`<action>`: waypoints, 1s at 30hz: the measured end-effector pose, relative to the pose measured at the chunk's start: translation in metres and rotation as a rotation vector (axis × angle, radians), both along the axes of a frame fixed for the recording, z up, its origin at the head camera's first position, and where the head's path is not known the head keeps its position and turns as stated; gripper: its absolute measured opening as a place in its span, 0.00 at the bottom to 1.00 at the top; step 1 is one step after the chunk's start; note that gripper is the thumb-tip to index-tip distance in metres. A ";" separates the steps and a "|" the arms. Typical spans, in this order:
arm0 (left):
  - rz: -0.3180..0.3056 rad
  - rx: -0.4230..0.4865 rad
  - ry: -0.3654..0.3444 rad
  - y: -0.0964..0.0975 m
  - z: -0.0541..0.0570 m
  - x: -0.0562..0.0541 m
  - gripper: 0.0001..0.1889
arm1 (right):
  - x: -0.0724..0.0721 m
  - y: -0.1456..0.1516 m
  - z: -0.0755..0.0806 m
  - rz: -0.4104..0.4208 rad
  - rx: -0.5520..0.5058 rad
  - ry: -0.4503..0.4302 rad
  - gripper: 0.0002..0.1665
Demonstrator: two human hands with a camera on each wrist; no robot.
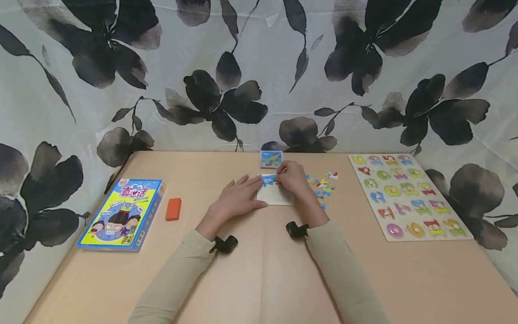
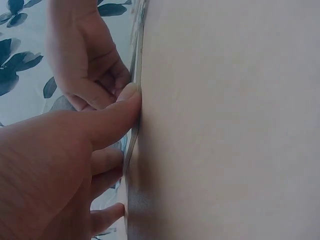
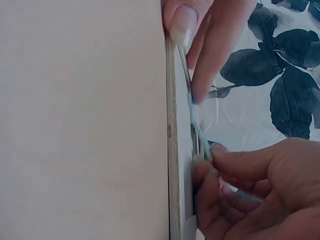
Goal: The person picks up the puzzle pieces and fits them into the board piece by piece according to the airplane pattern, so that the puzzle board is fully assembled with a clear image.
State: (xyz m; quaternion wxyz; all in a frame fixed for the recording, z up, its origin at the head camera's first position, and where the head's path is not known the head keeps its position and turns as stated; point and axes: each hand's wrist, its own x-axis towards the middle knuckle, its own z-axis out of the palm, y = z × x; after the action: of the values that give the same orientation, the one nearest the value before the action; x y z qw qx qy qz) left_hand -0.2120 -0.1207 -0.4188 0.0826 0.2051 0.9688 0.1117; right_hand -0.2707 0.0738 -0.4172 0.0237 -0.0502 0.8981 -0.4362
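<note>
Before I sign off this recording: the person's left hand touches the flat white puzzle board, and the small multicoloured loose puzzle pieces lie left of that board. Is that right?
Not quite: the loose puzzle pieces lie right of the white puzzle board, as the head view shows. The person's left hand does touch that board.

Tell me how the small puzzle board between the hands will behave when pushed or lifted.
The puzzle board is probably stiff, as its edge looks straight in the right wrist view. That edge is thin, so it is likely light. Lying flat, it should slide rather than tip, but the blue pieces on it may shift if tilted.
</note>
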 end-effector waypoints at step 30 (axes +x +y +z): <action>-0.031 -0.009 -0.038 0.006 -0.001 0.005 0.38 | 0.002 0.012 0.006 0.072 0.099 -0.059 0.13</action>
State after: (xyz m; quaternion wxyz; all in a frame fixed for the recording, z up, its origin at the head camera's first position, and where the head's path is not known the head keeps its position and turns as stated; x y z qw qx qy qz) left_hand -0.2074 -0.1148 -0.4196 0.1035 0.2177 0.9643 0.1099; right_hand -0.2688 0.0860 -0.4111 0.0683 -0.0683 0.9152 -0.3913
